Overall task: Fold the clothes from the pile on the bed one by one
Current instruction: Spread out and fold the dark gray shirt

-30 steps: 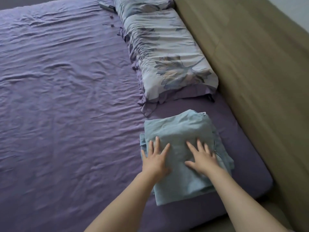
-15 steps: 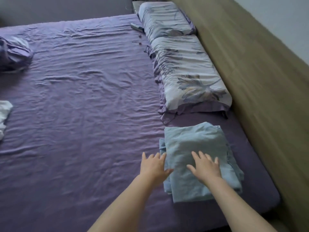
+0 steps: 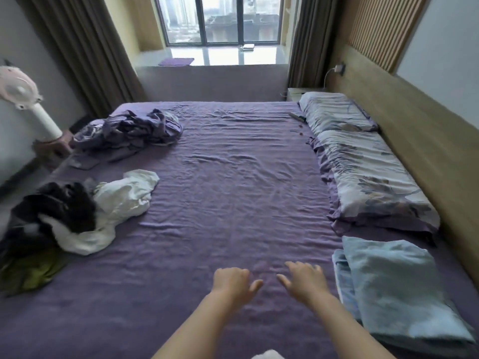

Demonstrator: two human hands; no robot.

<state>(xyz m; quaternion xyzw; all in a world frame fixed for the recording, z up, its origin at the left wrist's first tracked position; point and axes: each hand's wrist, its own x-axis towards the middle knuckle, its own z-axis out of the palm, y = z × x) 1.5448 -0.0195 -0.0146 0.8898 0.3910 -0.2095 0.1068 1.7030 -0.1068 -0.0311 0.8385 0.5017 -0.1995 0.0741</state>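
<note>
Purple, wrinkled cotton sheet covers the wide bed (image 3: 233, 177), over which a person's two bare forearms reach from the near edge. The left hand (image 3: 233, 283) hovers above the sheet with fingers loosely curled and thumb out, holding nothing; the right hand (image 3: 304, 281) is beside it, fingers relaxed and slightly spread, likewise holding nothing. Whether either hand touches the sheet cannot be told. Just right of the right hand, at the near right corner of the bed, lies a stack of folded pale blue cloth (image 3: 396, 291). Beyond it, along the wooden headboard (image 3: 425, 141) on the right, two floral grey-and-purple pillows (image 3: 368, 174) lie end to end. At the left edge sits the unfolded pile of clothes (image 3: 75, 216): a black garment, a crumpled white one and an olive-green piece tumbled together. Farther off on the left lies a rumpled purple bundle of fabric (image 3: 134, 130). A pink-and-white fan (image 3: 23, 97) stands at far left, and brown curtains (image 3: 85, 47) frame a window (image 3: 223, 19) at the far end.
</note>
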